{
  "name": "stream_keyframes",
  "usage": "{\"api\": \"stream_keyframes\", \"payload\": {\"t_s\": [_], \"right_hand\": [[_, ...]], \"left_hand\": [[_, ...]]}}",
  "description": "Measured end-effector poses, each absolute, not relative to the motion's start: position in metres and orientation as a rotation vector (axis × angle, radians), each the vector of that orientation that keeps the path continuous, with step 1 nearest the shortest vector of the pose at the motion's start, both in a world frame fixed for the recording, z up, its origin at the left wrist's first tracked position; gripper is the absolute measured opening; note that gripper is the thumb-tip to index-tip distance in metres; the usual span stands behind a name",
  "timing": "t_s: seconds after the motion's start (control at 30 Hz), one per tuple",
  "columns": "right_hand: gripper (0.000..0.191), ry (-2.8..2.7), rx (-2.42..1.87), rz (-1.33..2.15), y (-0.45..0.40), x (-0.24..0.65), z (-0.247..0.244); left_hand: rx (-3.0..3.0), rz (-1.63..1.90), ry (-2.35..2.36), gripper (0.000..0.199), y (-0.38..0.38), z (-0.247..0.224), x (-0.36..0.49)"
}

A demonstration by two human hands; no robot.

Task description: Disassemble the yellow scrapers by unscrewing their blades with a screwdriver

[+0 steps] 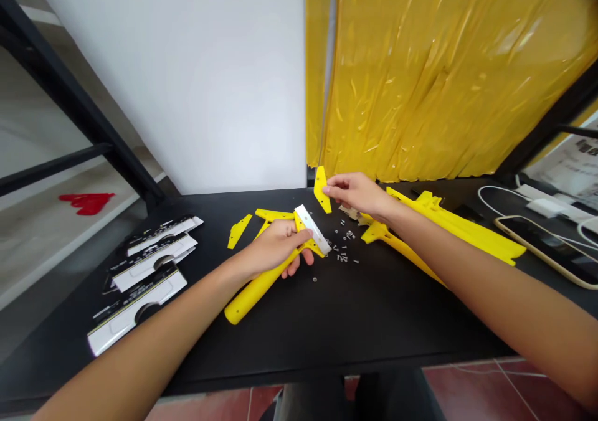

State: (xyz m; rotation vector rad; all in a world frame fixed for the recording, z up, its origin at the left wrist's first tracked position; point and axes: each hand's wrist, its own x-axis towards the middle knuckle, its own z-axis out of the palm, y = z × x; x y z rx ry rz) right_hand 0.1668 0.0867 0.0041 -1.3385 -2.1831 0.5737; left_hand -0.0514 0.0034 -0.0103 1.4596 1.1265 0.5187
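Note:
My left hand (284, 243) is closed round a yellow scraper handle (255, 293), its round grip pointing down toward the table's front. A white strip (312, 228) lies across the wide head of that handle, under my left thumb. Raised to the right, my right hand (352, 192) pinches a flat yellow plate (321, 189) with small holes, apart from the handle. Loose screws and nuts (344, 246) are scattered on the black table between and below the hands. Another yellow plate (240, 231) and a second yellow handle head (273, 214) lie beside my left hand, partly covered.
Several white and black packages (149, 296) lie at the left. More yellow handles (374, 231) and long yellow parts (462, 225) sit under and beyond my right forearm. A phone (551, 246) and white cables are at the right. A white panel (210, 85) and yellow sheeting (443, 85) stand behind the table (261, 346).

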Motion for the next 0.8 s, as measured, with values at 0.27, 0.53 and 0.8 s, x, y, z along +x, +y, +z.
{"api": "stream_keyframes", "payload": {"t_s": [0.27, 0.53, 0.8], "right_hand": [[0.03, -1.827, -1.028, 1.294, 0.022, 0.164, -0.017], [0.034, -1.773, -0.939, 1.273, 0.013, 0.163, -0.035], [0.03, -1.804, -0.956, 1.199, 0.004, 0.158, -0.036]], "left_hand": [[1.536, 0.5, 1.063, 0.031, 0.002, -0.019, -0.051], [1.479, 0.481, 0.988, 0.015, -0.001, -0.016, -0.048], [1.449, 0.455, 0.963, 0.014, -0.005, -0.01, -0.049]]}}
